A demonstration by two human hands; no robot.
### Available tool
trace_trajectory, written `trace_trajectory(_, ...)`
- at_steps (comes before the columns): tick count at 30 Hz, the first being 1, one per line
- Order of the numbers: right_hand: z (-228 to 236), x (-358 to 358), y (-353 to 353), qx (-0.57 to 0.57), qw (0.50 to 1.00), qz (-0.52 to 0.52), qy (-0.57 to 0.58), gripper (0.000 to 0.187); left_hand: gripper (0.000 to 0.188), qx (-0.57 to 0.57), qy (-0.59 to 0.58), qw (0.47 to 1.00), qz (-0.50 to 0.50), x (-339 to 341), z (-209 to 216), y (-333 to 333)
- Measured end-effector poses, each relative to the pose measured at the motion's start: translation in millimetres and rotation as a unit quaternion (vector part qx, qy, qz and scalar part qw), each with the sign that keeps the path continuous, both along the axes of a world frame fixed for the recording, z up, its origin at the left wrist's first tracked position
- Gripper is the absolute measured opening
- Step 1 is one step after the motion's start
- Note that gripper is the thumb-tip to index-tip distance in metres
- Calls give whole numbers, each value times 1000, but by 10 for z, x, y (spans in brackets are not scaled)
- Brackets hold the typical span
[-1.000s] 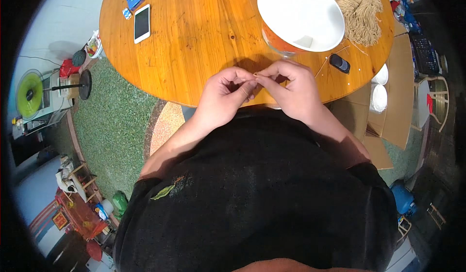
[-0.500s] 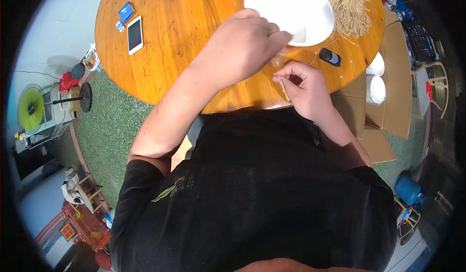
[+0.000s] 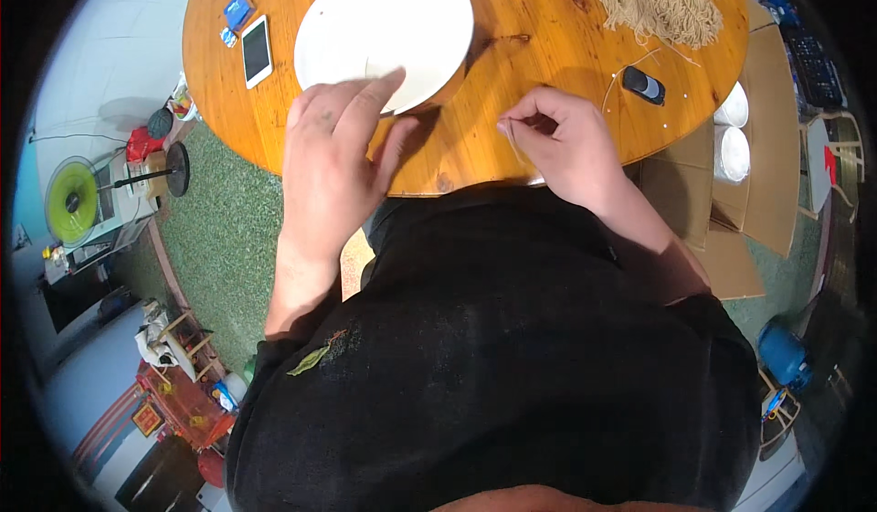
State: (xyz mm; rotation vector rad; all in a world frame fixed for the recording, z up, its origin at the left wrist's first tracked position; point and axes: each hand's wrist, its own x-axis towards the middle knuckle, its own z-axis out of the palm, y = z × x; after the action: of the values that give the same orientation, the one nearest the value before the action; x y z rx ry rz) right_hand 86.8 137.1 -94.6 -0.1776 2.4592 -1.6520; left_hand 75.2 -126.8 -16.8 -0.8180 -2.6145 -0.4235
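A large white bowl-like container [image 3: 388, 23] stands on the round wooden table, its wide mouth towards me. My left hand [image 3: 343, 133] is at its near rim, fingers spread over the edge and the thumb apart from them. Nothing shows between finger and thumb except the rim's edge behind. To the right, my right hand [image 3: 566, 137] is closed in a pinch above the table's near edge. A thin pale strand [image 3: 518, 147] hangs from its fingertips; the pinched end is hidden.
On the table [image 3: 512, 0] lie a bundle of beige yarn [image 3: 667, 5], a small black object [image 3: 644, 85] with a loose thread, a white phone [image 3: 257, 52] and a blue box [image 3: 239, 10]. An open cardboard box [image 3: 772, 147] with white tubs [image 3: 731, 154] stands at the right.
The white container has moved left across the table. My left hand has moved left and opened at its near rim. My right hand stays nearly in place, still pinching the strand.
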Motion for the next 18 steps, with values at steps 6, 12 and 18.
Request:
trace_trajectory(6, -23, -62, -71, -132, 990, -25, -49, 3, 37, 189, 48, 977, -88, 376, -185, 153)
trace_trajectory(12, -11, -16, -88, -150, 988, -25, -37, 2, 44, 225, -107, 961, -121, 373, -432, 507)
trace_trajectory(18, 53, 140, -233, -226, 963, -121, 85, 10, 32, 545, -522, 656, -11, 350, -660, 668)
